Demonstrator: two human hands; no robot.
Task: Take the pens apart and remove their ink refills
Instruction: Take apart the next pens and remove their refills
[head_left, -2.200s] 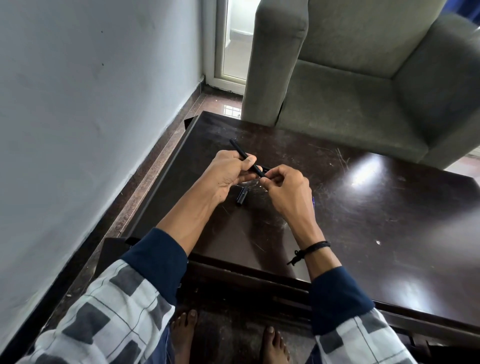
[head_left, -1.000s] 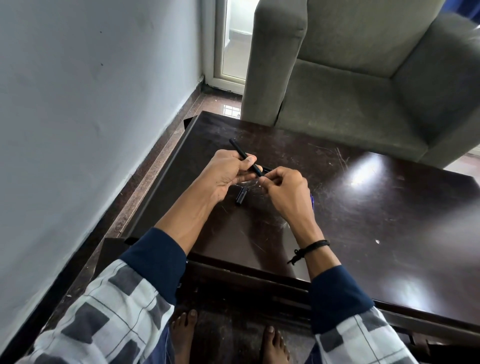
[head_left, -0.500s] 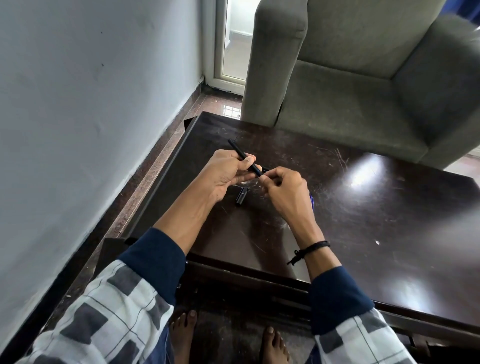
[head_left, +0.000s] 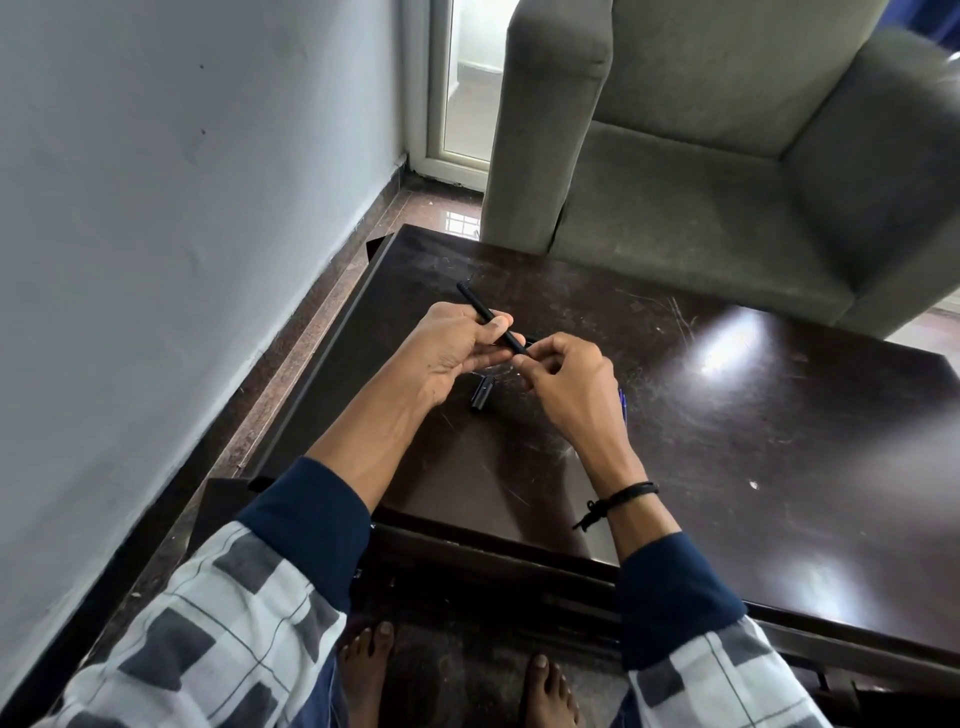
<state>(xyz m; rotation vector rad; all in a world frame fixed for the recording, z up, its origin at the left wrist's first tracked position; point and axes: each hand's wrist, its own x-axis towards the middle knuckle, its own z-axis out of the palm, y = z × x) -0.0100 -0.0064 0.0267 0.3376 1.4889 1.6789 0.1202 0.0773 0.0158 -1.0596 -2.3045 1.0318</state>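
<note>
Black pen (head_left: 471, 300) stays pinched by left hand (head_left: 451, 354) and right hand (head_left: 571, 382); unmoved.

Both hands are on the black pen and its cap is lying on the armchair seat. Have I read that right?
Not quite. The head view shows the black cap lying on the dark table, just below the black pen, not on the seat. The rest stands: the left hand grips the pen and the right hand pinches its near end.

Head-worn wide-angle view, looking forward and down, close over table (head_left: 727, 441)
</note>
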